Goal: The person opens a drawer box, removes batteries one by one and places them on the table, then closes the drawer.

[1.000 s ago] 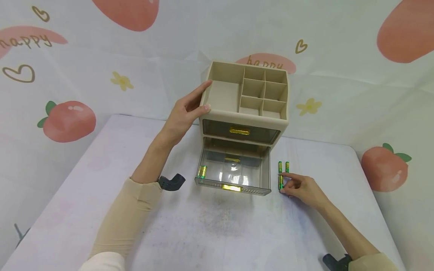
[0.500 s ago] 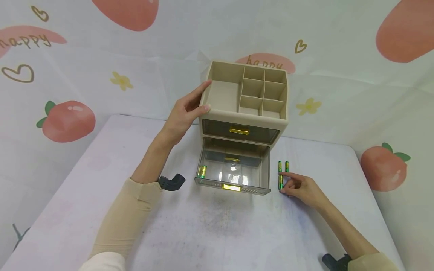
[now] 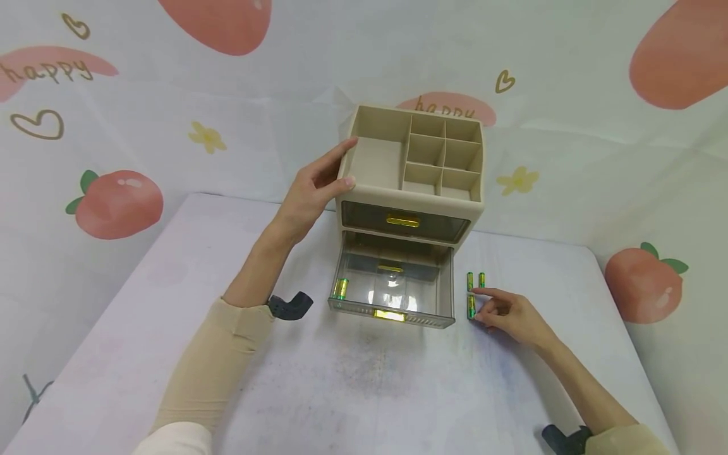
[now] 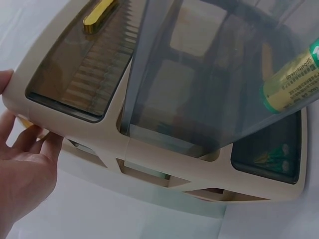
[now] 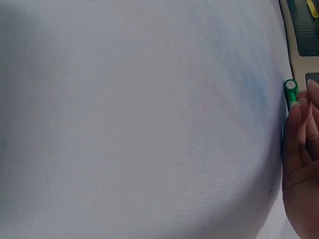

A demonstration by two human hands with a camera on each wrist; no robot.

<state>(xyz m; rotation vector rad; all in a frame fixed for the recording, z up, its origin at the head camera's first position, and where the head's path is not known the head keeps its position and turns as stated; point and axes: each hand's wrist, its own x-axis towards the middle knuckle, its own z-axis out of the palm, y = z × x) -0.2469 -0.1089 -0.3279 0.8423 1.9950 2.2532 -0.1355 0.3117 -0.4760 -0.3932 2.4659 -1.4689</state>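
My left hand point(image 3: 309, 193) grips the left side of a beige desk organizer point(image 3: 409, 199), thumb on its front top edge and a finger along the side rim. A lower see-through drawer point(image 3: 395, 297) is pulled out, and a green-and-gold battery point(image 3: 342, 289) stands in its front left corner, large in the left wrist view. To the right of the drawer, my right hand point(image 3: 514, 319) has its bent index fingertip and thumb right beside the near battery point(image 3: 471, 306) on the table. In the right wrist view, this hand point(image 5: 304, 154) partly hides a battery's green end point(image 5: 291, 86).
Two more batteries lie behind the near one, a left battery point(image 3: 469, 281) and a right battery point(image 3: 481, 279). The organizer's upper drawer point(image 3: 405, 222) is closed, and its top has several compartments. A patterned cloth point(image 3: 273, 145) hangs behind the white table point(image 3: 352, 392).
My right fingertips have moved slightly right, away from the near battery, which stays in its place. My left hand and the organizer keep their positions.
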